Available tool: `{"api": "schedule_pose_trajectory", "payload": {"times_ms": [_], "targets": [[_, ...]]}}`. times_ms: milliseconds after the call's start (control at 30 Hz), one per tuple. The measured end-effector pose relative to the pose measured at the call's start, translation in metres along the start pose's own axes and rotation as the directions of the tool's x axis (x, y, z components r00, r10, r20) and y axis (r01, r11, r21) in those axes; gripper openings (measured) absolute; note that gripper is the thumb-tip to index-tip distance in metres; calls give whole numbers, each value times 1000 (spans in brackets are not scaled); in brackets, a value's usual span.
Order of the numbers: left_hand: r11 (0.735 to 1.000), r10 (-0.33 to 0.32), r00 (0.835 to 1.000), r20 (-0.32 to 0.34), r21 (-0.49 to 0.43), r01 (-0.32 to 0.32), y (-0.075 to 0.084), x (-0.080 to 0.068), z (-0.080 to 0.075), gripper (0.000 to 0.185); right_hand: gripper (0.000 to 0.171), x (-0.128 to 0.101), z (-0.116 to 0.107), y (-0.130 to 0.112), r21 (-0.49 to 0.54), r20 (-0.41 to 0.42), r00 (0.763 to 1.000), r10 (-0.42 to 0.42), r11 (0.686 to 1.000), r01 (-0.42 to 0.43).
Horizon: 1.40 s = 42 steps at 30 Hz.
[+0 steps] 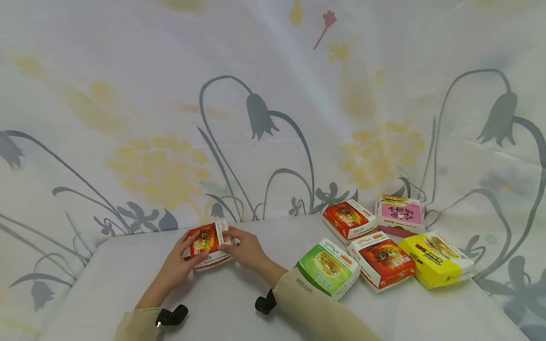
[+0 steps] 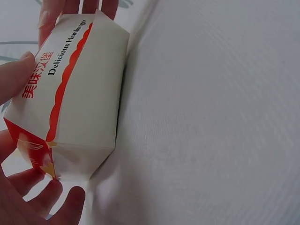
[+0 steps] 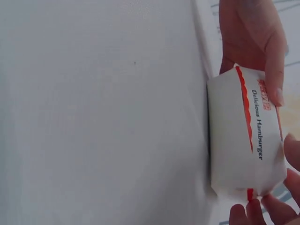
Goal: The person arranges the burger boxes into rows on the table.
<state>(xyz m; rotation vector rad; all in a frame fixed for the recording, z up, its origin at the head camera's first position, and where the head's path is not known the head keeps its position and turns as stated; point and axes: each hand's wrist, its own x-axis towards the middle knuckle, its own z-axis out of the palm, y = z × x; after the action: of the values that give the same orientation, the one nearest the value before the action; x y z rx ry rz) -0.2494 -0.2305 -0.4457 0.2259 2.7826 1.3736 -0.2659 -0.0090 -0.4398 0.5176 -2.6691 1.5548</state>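
Where the white table (image 1: 239, 303) meets the flowered cloth (image 1: 170, 118) hung behind it, a small red-and-white burger box (image 1: 209, 244) rests near the table's far left edge, held between both hands. Left hand (image 1: 181, 263): curled round the box's left end, thumb on the lid, fingers wrapped below; the left wrist view shows the thumb on the printed side panel and fingertips under the near corner. Right hand (image 1: 246, 250): pinches the box's right end, thumb and fingers set on the lid's edge and the side; the right wrist view shows fingers on both ends of the white side wall. Position: the box lies directly between the two grips, its longer side running left to right across the person's front, lid up and tipped slightly toward the person, base apparently touching the table. Neither hand is nearer than the other; each holds one end, so any move of the box turns on both grips together. Other stock: five more boxes grouped well apart at the right of the table, namely a green box (image 1: 328, 267), a red box (image 1: 381, 259), a yellow box (image 1: 435, 258), a second red box (image 1: 349, 219) and a pink box (image 1: 399, 215) behind them, all closed.
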Motion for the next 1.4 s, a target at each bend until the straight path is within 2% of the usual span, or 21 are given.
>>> {"api": "schedule_pose_trajectory", "payload": {"times_ms": [100,267,367,633,800,967,1067,1200,1300,1400], "targets": [[1000,14,1000,-21,1,-14,-3,1,-5,78,46,4,9,-1,10,-7,1000,-7,1000,7],[994,105,991,-86,25,-103,-5,4,-4,75,48,5,19,0,-5,-57,998,0,1000,0],[991,128,985,-113,55,-122,-3,4,-1,73,48,3,21,-1,-5,-77,997,8,1000,-8],[998,38,994,-107,59,-32,13,-1,-3,65,47,-3,24,-6,-8,-99,995,-18,1000,17],[998,37,991,-131,55,-30,16,-3,-4,57,46,-5,27,-4,-21,-90,995,-34,999,32],[997,54,978,-200,70,-40,17,-2,0,49,46,-11,27,-7,-17,-58,998,-28,999,27],[996,44,972,-231,82,-25,17,1,4,51,49,-17,28,-10,-20,-30,999,-14,1000,13],[997,-17,971,-238,71,34,17,5,8,61,54,-26,32,-16,-16,-5,1000,6,1000,-6],[997,-46,968,-245,42,58,16,5,9,65,54,-30,32,-17,-25,-13,1000,18,1000,-18],[998,-49,968,-247,21,56,14,4,8,65,52,-29,28,-16,4,-40,999,32,999,-31]]}}
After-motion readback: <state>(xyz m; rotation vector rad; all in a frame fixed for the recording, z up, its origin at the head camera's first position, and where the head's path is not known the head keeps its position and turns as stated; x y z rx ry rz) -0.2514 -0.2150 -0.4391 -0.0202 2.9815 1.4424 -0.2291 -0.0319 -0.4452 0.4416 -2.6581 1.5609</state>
